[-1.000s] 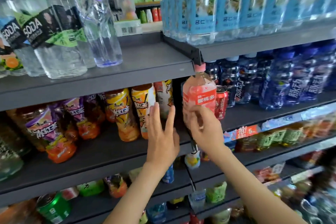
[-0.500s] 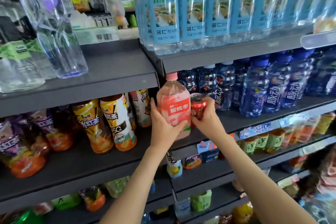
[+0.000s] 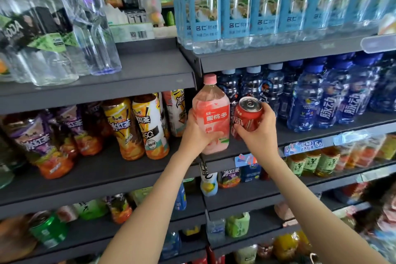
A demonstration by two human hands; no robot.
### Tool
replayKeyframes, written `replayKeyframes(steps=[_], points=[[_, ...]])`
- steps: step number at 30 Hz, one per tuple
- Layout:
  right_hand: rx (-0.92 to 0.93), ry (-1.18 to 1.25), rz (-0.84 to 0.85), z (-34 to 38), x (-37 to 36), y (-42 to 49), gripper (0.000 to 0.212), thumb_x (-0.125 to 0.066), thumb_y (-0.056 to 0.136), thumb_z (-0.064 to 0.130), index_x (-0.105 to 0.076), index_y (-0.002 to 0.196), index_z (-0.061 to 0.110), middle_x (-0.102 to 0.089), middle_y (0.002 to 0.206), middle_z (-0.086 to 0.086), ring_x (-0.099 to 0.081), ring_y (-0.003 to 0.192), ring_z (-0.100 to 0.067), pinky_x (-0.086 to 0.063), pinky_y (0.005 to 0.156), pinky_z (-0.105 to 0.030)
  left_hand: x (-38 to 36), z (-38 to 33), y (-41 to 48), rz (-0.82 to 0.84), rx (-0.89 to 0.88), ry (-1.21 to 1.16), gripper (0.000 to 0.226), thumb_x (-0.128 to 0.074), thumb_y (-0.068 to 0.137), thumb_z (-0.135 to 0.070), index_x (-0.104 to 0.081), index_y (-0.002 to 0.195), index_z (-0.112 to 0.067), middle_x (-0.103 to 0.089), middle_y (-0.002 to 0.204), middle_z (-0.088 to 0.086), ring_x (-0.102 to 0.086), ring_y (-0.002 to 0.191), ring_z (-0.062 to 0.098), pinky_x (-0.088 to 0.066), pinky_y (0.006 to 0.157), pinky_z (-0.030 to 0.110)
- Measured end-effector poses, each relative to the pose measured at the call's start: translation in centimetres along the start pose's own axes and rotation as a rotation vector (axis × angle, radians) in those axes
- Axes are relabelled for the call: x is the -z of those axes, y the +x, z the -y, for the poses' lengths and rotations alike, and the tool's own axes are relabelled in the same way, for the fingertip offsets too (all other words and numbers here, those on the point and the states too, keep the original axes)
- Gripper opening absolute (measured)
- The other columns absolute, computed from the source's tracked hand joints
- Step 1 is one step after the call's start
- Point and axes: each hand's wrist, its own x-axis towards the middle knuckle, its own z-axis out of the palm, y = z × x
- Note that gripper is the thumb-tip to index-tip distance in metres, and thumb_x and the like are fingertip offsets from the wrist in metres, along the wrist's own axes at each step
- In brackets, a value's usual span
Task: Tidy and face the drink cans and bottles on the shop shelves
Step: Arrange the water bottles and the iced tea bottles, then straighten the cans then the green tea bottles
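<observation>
Head view: left hand [image 3: 196, 134] wraps upright pink bottle [image 3: 211, 113]; right hand [image 3: 260, 135] grips red can [image 3: 248, 114] just right of it, can axis tilted, top toward camera, above shelf [image 3: 235, 150] front.

On the left hand [image 3: 195, 133], fingers mostly tucked behind the pink bottle [image 3: 211, 113]. Top-shelf water bottles [image 3: 237, 10] lose their caps off-frame, lower shelf's [image 3: 351, 208] right end is blurry mush.

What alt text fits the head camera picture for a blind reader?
The left hand grips a pink peach drink bottle and the right hand holds a tilted red can beside it, at a grey shelf between blue bottles and iced tea bottles.
</observation>
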Motion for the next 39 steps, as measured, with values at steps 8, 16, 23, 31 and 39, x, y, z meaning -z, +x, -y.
replayKeyframes(steps=[8,16,23,31,39], points=[[0.117,0.096,0.167,5.9,1.3,-4.9,0.081,-0.08,0.07,0.013,-0.031,0.132,0.032,-0.035,0.121,0.017,-0.043,0.115,0.0,-0.046,0.098,-0.03,5.1,-1.4,-6.6,0.042,-0.097,0.009,0.075,-0.065,0.086,-0.033,-0.024,0.147,-0.019,-0.04,0.146,0.001,-0.041,0.131,0.012,-0.037,0.108,0.037],[0.361,0.209,0.629,18.5,-12.7,-16.7,0.081,-0.078,0.069,0.029,-0.033,0.136,0.03,-0.045,0.132,0.007,-0.045,0.121,0.001,-0.039,0.098,-0.013,26.5,-0.5,-20.4,0.032,-0.03,-0.282,0.058,-0.069,0.081,-0.03,-0.041,0.131,-0.038,-0.058,0.124,-0.012,-0.057,0.113,0.004,-0.047,0.091,0.022],[0.421,0.421,0.872,32.0,-28.3,-27.4,0.078,-0.074,0.07,0.036,-0.034,0.137,0.035,-0.047,0.135,0.012,-0.046,0.119,0.007,-0.039,0.094,-0.009,46.3,2.2,-28.3,-0.406,0.148,0.074,0.039,-0.075,0.072,-0.047,-0.05,0.102,-0.046,-0.059,0.101,-0.026,-0.058,0.095,-0.006,-0.048,0.08,0.012],[0.101,0.701,1.053,42.7,-41.4,-35.9,0.061,-0.07,0.069,0.048,-0.044,0.123,0.035,-0.056,0.114,0.024,-0.056,0.103,0.009,-0.045,0.077,-0.008,62.2,5.9,-32.4,-0.844,0.242,-0.607,0.049,-0.062,0.085,-0.039,-0.05,0.125,-0.015,-0.065,0.113,0.012,-0.068,0.094,0.023,-0.059,0.073,0.039],[0.032,1.125,0.908,52.0,-54.0,-39.9,0.067,-0.08,0.068,0.038,-0.05,0.127,0.03,-0.065,0.117,0.008,-0.062,0.107,-0.007,-0.053,0.078,-0.02,76.3,11.8,-32.5,-0.667,0.085,-0.63,0.035,-0.055,0.079,-0.043,-0.061,0.107,-0.022,-0.07,0.105,0.01,-0.065,0.103,0.025,-0.054,0.086,0.039]])
